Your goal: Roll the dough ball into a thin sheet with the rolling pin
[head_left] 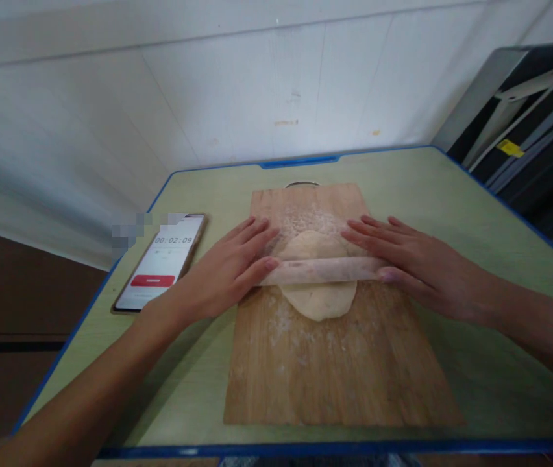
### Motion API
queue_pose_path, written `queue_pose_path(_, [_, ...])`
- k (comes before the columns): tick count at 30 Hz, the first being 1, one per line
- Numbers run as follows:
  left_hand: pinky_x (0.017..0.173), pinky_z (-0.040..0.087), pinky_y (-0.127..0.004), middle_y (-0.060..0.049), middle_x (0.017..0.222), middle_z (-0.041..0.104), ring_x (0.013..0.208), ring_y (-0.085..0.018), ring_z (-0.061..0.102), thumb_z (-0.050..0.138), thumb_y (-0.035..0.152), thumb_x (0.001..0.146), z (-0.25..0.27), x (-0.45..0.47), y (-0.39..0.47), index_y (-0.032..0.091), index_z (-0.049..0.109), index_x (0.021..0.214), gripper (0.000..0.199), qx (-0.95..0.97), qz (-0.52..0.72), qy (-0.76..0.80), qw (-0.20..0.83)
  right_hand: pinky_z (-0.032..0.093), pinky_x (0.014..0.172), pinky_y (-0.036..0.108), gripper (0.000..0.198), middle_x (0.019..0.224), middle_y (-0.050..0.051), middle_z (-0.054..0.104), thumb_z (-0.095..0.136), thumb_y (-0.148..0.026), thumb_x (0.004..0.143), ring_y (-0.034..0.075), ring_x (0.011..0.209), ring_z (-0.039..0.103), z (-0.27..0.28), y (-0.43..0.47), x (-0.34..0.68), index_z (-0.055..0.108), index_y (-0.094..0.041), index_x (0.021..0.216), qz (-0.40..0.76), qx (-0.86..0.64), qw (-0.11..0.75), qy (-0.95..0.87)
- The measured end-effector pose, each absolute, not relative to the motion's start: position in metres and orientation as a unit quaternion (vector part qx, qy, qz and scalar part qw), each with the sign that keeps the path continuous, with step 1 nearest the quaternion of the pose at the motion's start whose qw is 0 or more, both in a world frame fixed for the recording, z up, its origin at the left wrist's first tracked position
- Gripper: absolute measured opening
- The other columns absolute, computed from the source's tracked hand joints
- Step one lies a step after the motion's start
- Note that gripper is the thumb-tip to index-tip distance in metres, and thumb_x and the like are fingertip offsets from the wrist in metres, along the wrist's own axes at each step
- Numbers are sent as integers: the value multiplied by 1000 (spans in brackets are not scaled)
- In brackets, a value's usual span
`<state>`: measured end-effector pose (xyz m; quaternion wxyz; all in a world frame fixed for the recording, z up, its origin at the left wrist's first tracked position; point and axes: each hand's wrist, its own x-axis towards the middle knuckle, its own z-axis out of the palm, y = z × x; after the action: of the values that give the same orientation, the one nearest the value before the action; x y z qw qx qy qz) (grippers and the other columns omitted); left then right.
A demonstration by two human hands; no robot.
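A pale rolling pin lies across a flattened round of dough, whose far and near edges show on either side of it. Under the dough is a wooden cutting board, dusted with flour. My left hand rests on the pin's left end, fingers stretched forward and thumb along the near side. On the right end lies my right hand, its fingers likewise extended and slightly apart. Both palms press from above rather than wrapping round the pin.
A phone showing a running timer lies left of the board on the green table with blue edging. Behind the table stands a white wall. Dark folded items lean at the right. The board's metal handle points away.
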<state>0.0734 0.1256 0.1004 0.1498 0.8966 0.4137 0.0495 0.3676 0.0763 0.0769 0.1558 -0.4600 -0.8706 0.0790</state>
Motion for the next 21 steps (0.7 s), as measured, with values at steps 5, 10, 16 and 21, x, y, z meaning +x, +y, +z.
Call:
queue_pose_path(5, [117, 21, -49, -10, 154, 35, 143, -27, 28, 9, 68, 91, 101, 75, 128, 14, 41, 144, 82, 881, 61, 435, 173, 21, 112, 62, 69, 148, 12, 40, 16, -61, 95, 28, 139, 32, 79, 95, 368, 43, -20, 143, 127, -493, 143, -849])
queue_pose_path(10, [117, 21, -47, -11, 154, 36, 144, -27, 27, 8, 69, 91, 101, 73, 122, 13, 41, 143, 84, 896, 49, 414, 152, 22, 111, 61, 80, 148, 16, 39, 12, -67, 92, 30, 139, 31, 80, 88, 366, 42, -13, 143, 111, -485, 136, -856])
queue_pose_path(16, [116, 24, -49, -13, 152, 39, 142, -29, 31, 10, 68, 91, 103, 76, 124, 10, 42, 142, 84, 889, 59, 424, 159, 21, 110, 64, 79, 151, 15, 35, 14, -67, 92, 31, 141, 27, 81, 101, 367, 38, -15, 146, 132, -489, 113, -855])
queue_pose_path(21, [116, 26, -47, -12, 152, 39, 141, -28, 32, 13, 66, 93, 104, 76, 119, 13, 45, 141, 79, 895, 58, 415, 154, 17, 112, 61, 83, 155, 16, 26, 13, -69, 91, 29, 144, 15, 78, 102, 368, 33, -13, 148, 120, -487, 142, -853])
